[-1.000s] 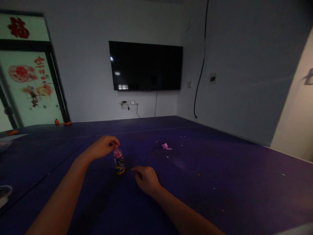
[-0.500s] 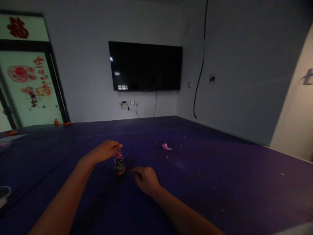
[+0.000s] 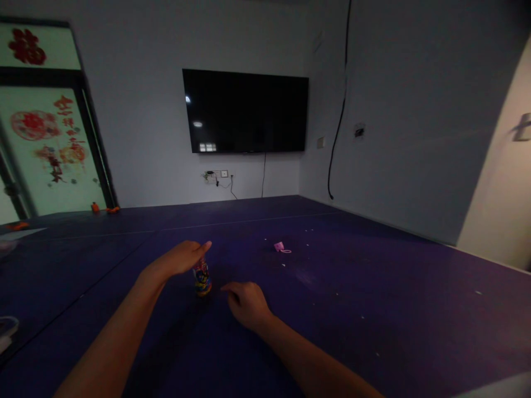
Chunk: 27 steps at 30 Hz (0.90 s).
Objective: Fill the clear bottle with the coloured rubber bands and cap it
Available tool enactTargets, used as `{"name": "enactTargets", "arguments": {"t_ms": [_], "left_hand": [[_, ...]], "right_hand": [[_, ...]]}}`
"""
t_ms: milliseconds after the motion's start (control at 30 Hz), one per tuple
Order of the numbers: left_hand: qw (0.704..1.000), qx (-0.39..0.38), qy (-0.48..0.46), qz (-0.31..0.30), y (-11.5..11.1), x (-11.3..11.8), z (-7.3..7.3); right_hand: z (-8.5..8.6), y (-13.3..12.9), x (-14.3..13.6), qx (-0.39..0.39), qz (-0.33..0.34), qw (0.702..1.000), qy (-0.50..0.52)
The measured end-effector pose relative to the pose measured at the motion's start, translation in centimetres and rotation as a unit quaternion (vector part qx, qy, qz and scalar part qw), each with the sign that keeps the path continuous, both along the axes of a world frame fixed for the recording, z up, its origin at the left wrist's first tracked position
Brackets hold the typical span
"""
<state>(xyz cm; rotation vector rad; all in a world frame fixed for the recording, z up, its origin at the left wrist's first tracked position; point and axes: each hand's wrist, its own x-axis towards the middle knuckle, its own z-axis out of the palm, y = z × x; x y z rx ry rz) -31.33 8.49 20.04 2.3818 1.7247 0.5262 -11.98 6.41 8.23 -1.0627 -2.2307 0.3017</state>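
A small bottle (image 3: 202,281) with a colourful printed label and a pinkish upper part stands upright on the purple surface. My left hand (image 3: 185,258) is closed over its top from the left. The thumb juts out to the right above the bottle, while the other fingers are mostly hidden. Just right of the bottle, and apart from it, my right hand (image 3: 246,304) rests low with nothing in it. Its index finger reaches out toward the bottle and the other fingers curl loosely. Farther off lies a small pink piece (image 3: 279,246) with a thin loop.
Pale scraps dot the purple surface (image 3: 332,342) to the right. Orange objects (image 3: 95,207) sit by the door at the far left. A clear container (image 3: 7,331) shows at the left edge. Beyond are a wall-mounted television (image 3: 246,113) and a hanging black cable (image 3: 338,132).
My left hand has turned slightly over the bottle top, and its thumb now points out farther to the right. The bottle and my right hand have stayed almost in place.
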Motion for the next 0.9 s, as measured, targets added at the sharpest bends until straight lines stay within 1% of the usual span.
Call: {"name": "enactTargets", "arguments": {"t_ms": [100, 233, 333, 500, 700, 767, 900], "left_hand": [[0.999, -0.03, -0.006, 0.009, -0.1, 0.1, 0.1], [0.999, -0.039, -0.012, 0.021, -0.1, 0.2, 0.3], [0.999, -0.026, 0.011, 0.025, 0.1, 0.2, 0.2], [0.997, 0.017, 0.069, -0.006, 0.5, -0.1, 0.1], [0.996, 0.033, 0.079, -0.031, 0.4, -0.1, 0.5], [0.996, 0.038, 0.082, -0.028, 0.1, 0.1, 0.7], [0.997, 0.052, 0.064, 0.001, -0.4, 0.4, 1.2]], "right_hand": [[0.1, -0.1, 0.0, 0.0, 0.0, 1.0, -0.007], [0.3, -0.2, 0.0, -0.004, -0.001, 1.0, -0.013], [0.3, -0.3, 0.0, -0.005, 0.001, 1.0, -0.012], [0.1, -0.2, 0.0, -0.009, -0.005, 1.0, -0.012], [0.3, -0.3, 0.0, -0.005, 0.001, 1.0, -0.018], [0.4, -0.4, 0.0, -0.007, 0.0, 1.0, -0.025], [0.5, -0.4, 0.0, -0.006, -0.003, 1.0, -0.026]]}}
